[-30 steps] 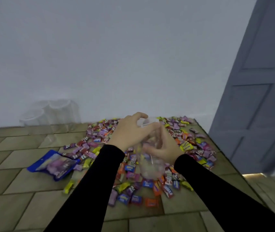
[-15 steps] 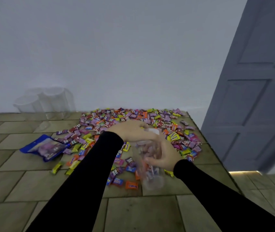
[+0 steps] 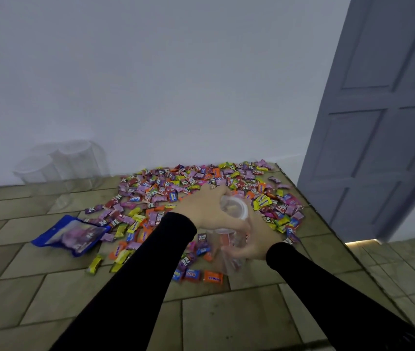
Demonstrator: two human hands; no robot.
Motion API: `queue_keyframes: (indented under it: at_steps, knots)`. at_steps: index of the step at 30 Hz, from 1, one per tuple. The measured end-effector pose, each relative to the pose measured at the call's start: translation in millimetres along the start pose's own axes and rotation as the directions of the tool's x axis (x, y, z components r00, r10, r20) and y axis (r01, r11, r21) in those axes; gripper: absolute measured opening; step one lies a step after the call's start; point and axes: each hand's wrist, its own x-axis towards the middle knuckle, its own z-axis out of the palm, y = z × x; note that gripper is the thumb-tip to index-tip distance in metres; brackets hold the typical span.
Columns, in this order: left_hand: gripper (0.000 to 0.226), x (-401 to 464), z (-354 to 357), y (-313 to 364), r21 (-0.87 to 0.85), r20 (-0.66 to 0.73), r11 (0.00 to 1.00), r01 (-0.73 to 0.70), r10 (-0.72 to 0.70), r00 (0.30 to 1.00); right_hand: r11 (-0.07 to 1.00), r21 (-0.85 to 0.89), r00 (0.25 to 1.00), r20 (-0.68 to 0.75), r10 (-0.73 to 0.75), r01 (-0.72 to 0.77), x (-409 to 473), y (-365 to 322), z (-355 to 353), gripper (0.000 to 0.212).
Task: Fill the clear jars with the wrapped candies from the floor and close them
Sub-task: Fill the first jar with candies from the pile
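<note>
Both hands have drawn nearer: the right hand (image 3: 254,239) curls round the clear jar (image 3: 229,249) above the floor (image 3: 226,320), while the left hand (image 3: 209,211) grips its lid (image 3: 234,207). Beyond, wrapped candies (image 3: 191,183) litter the tiles; empty jars (image 3: 62,163) stand against the wall.

Soft, even, dim-cool light, faint shadows, overall slight blur, wide-angle bending at edges, bright strip under door (image 3: 388,117)

Multicoloured candies (image 3: 191,183), blue bag (image 3: 69,234), black sleeves (image 3: 135,282), seemingly clear jar (image 3: 229,249).
</note>
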Motion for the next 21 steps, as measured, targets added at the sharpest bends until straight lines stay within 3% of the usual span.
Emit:
queue_keyframes:
  at_steps: [4, 8, 14, 21]
  knots:
    - [0.075, -7, -1, -7, 0.003, -0.042, 0.999, -0.046, 0.046, 0.998, 0.999, -0.049, 1.0, -0.023, 0.006, -0.007, -1, -9, 6, 0.095]
    - [0.073, -12, 1, -14, -0.059, -0.043, 0.995, -0.084, 0.082, 0.996, 0.997, -0.072, 0.998, -0.055, 0.025, -0.028, -9, -17, 11, 0.083]
    - [0.083, -9, 6, -9, -0.086, -0.032, 0.984, -0.156, 0.154, 0.988, 0.994, -0.103, 0.992, -0.127, 0.015, -0.028, -23, -16, 8, 0.088]
    - [0.069, -9, 15, -4, -0.142, 0.06, 0.98, -0.141, 0.15, 0.987, 0.983, -0.162, 0.99, -0.127, 0.066, -0.087, -36, -9, 9, 0.079]
